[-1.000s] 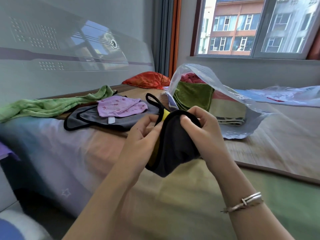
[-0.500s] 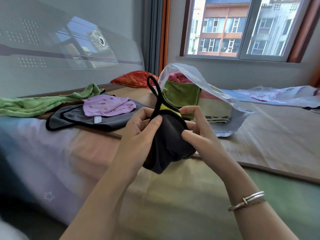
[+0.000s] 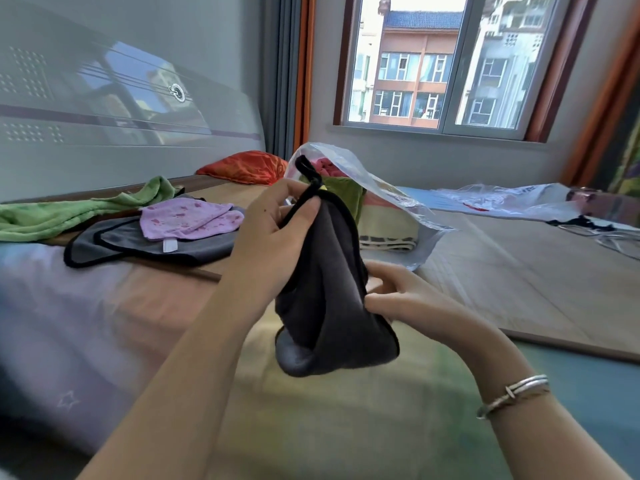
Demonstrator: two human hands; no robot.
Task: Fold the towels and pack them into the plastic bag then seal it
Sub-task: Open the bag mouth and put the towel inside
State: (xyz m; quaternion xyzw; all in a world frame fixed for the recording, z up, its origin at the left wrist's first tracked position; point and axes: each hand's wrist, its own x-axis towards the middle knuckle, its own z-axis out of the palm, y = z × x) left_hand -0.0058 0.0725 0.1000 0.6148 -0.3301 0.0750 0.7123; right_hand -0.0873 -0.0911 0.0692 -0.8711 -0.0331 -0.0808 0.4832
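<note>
A dark grey towel with black trim and a hanging loop is held in the air above the bed. My left hand pinches its top corner by the loop. My right hand grips its right edge lower down. Behind it lies the clear plastic bag, mouth open toward me, with several folded towels stacked inside. To the left on the bed lie a pink towel on top of a grey towel, and a green towel stretched along the headboard.
An orange pillow sits at the head of the bed. More clear plastic bags lie at the far right on the woven bed mat. A window is behind.
My left hand has lifted the loop corner higher and my right hand has slid down the towel's edge, so the bunched towel now hangs longer. The view has shifted right.
</note>
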